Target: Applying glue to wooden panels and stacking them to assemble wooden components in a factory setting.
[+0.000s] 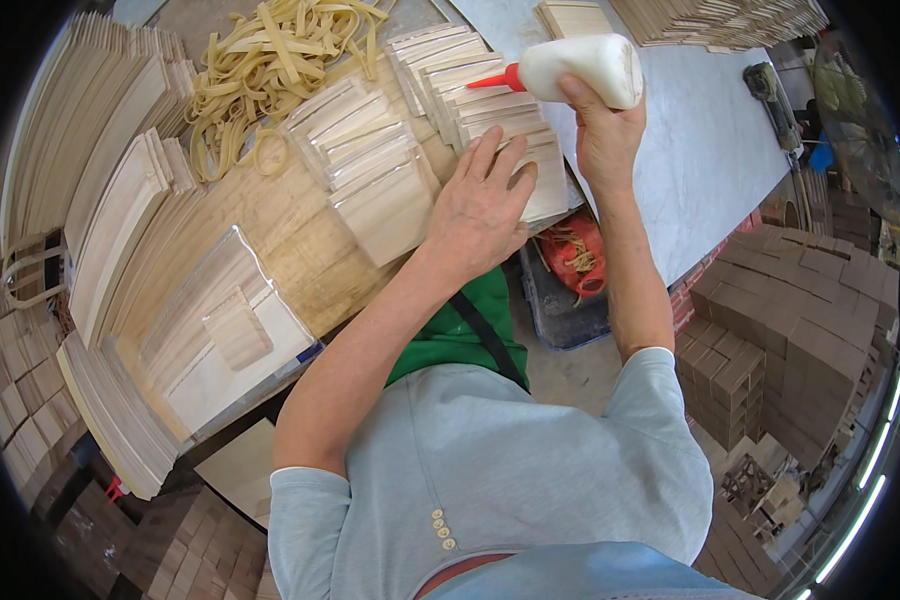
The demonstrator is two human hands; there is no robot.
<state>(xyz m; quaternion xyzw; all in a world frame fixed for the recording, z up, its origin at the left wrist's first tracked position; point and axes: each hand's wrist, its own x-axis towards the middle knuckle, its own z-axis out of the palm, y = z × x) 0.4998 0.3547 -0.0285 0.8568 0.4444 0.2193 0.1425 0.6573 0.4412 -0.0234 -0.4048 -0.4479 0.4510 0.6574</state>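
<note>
My right hand (608, 130) is wrapped round a white squeeze glue bottle (585, 68), tipped on its side. Its red nozzle (495, 79) points left, just over a fanned row of thin pale wooden boards (450, 62). On the near end of that row lies my left hand (480, 205), fingers spread and holding nothing. Beside it, to the left, is a second overlapping row of boards (375, 165) with shiny wet-looking lines along their edges. Both rows rest on a wooden worktop (295, 225).
Yellowish bands (280, 65) lie heaped at the far side. Tall board stacks (100, 110) line the left, near a plastic-covered panel (225, 330). To the right stand a pale table (710, 150) and a red bag (573, 255) in a dark bin. Brown block stacks (790, 310) stand beyond.
</note>
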